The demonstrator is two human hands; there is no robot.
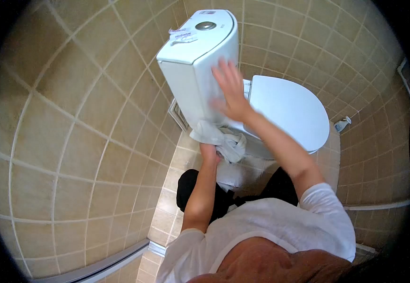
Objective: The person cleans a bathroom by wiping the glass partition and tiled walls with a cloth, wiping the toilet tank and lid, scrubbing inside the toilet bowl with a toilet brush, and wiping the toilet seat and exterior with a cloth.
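My left hand [209, 152] is closed around a crumpled whitish cloth [226, 144], low beside the base of the toilet. Loose folds of it hang over and partly hide the fingers. In front of the white cistern [179, 89] my right hand [231, 92] is raised, fingers spread and slightly blurred, with nothing in it. Whether its palm touches the cistern I cannot tell. The toilet lid [287, 111] is down, to the right of that hand and beneath the forearm.
A round flush button [206, 26] and small paper scraps [183, 37] are on the cistern top. Tiled walls [82, 113] close in on both sides. A small white and blue object [342, 124] is by the right wall. A metal track [101, 264] runs along the lower left.
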